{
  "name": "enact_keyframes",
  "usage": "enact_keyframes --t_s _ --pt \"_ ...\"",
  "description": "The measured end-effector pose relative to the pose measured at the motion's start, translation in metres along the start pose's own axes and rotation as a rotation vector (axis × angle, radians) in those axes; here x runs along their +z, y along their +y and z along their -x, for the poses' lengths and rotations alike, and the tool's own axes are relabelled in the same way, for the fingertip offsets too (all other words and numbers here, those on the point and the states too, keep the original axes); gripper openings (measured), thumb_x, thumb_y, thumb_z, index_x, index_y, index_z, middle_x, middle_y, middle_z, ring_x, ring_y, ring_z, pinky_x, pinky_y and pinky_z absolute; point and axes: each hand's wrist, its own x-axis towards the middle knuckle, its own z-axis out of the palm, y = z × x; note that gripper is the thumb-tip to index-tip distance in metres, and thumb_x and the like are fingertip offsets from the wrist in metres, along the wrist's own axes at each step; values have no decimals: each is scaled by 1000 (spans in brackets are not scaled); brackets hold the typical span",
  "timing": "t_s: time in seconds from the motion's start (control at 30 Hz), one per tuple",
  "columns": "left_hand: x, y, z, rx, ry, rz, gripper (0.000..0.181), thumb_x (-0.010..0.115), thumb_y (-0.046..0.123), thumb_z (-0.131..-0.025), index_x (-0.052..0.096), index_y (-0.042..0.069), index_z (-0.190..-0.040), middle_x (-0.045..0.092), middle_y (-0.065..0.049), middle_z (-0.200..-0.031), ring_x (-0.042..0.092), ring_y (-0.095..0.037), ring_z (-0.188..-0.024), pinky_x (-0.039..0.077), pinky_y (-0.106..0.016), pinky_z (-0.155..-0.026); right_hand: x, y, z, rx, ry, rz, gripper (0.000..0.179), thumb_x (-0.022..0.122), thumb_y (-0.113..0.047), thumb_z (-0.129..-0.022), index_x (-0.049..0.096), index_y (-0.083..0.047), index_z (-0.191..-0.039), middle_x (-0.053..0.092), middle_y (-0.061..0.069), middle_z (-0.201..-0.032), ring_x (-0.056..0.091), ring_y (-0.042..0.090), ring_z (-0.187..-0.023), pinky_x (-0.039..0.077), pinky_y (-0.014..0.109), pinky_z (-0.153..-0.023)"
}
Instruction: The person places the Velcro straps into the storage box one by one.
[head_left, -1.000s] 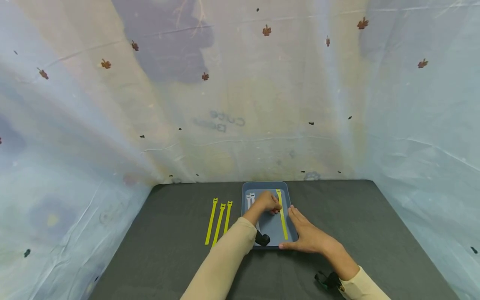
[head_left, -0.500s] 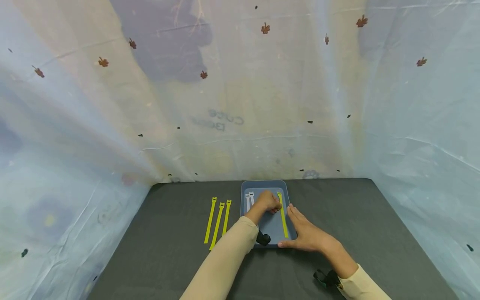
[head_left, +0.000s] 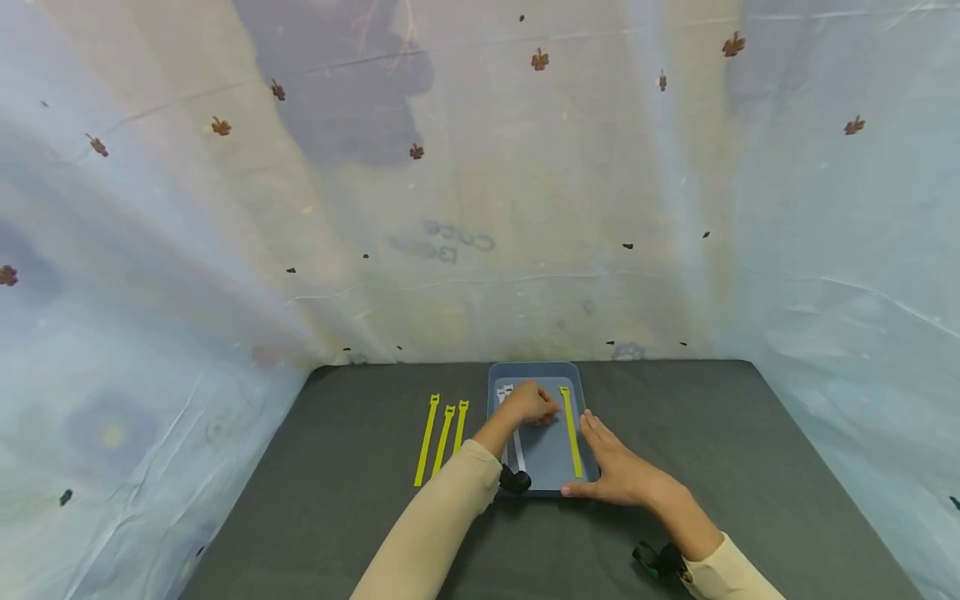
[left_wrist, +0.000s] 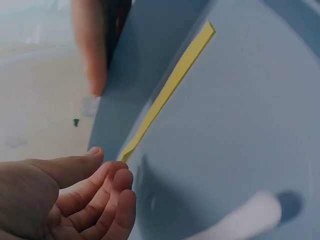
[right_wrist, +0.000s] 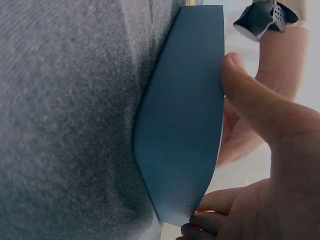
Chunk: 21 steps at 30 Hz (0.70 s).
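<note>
Prob. finishing a strap placement: yellow strap (head_left: 570, 429) is lying along tray's (head_left: 547, 454) R side, L hand (head_left: 534, 404) hovering just beside w/ loosely bent fingers, apparently gripping nothing, R hand (head_left: 628, 475) bracing tray w/ spread fingers. Next move prob. calls for clearing L hand w/o nudging strap. L-wrist cam is showing the thumb (left_wrist: 82, 167) apart from fingers, hidden in head view; R-wrist, tray's outer wall (right_wrist: 185, 100).
</note>
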Motion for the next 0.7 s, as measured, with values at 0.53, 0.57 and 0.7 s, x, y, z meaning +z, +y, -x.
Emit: enact_keyframes --t_s 0.53,0.57,0.7 --pt "-60 -45 31 141 -16 171 29 68 25 -108 75 0 -121 79 -16 -105 77 -36 -99 65 -47 -87 1 -2 1 14 9 1 132 85 -62 -86 8 8 -168 2 29 -177 8 49 -163 24 69 -126" --pt "-63 -48 33 140 -9 180 30 68 25 -108 74 -1 -123 79 -15 -104 77 -36 -100 65 -46 -87 1 -2 1 13 10 0 132 85 -62 -86 8 8 -168 2 29 -177 8 49 -163 24 69 -126" --pt "-78 -59 43 132 24 203 33 68 27 -108 73 -1 -124 78 -12 -104 77 -36 -101 65 -43 -86 2 -2 0 6 12 -2 132 85 -62 -86 9 8 -168 3 29 -177 8 49 -163 24 69 -126"
